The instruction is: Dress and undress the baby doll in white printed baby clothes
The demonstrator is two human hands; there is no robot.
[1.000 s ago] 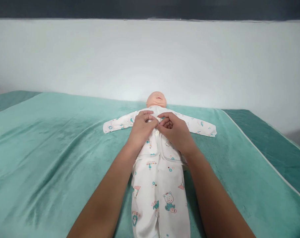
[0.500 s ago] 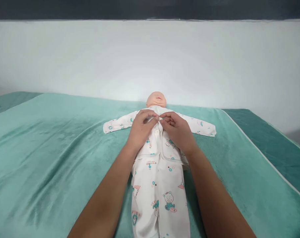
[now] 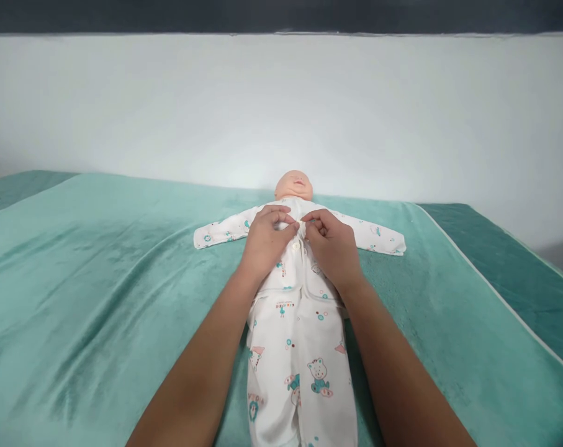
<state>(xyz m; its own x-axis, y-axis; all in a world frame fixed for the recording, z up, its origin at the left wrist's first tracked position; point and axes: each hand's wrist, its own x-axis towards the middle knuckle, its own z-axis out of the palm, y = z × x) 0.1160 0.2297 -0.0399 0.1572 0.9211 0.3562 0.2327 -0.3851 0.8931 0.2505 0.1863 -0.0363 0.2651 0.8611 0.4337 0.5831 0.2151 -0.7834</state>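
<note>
A baby doll (image 3: 293, 185) lies on its back, dressed in a white printed jacket (image 3: 288, 273) and matching trousers (image 3: 304, 366). Over the chest, my left hand (image 3: 268, 239) pinches the jacket's front edge between thumb and forefinger. My right hand (image 3: 331, 242) pinches the opposite edge of the front, its fingertips almost meeting the left ones. Just below the fingers a pale button (image 3: 296, 246) shows on the jacket. What lies right between the fingertips is too small to make out. Both sleeves stretch out flat to the sides.
A light green blanket (image 3: 123, 298) with soft folds covers the bed under the doll. Darker green fabric (image 3: 509, 261) with a pale edge line lies to the right. Behind the doll's head rises a white wall (image 3: 281, 105), with a dark band above it.
My right hand has shifted slightly left, its fingers curling in more closely at the jacket front. My left hand keeps its pinch in nearly the same place.
</note>
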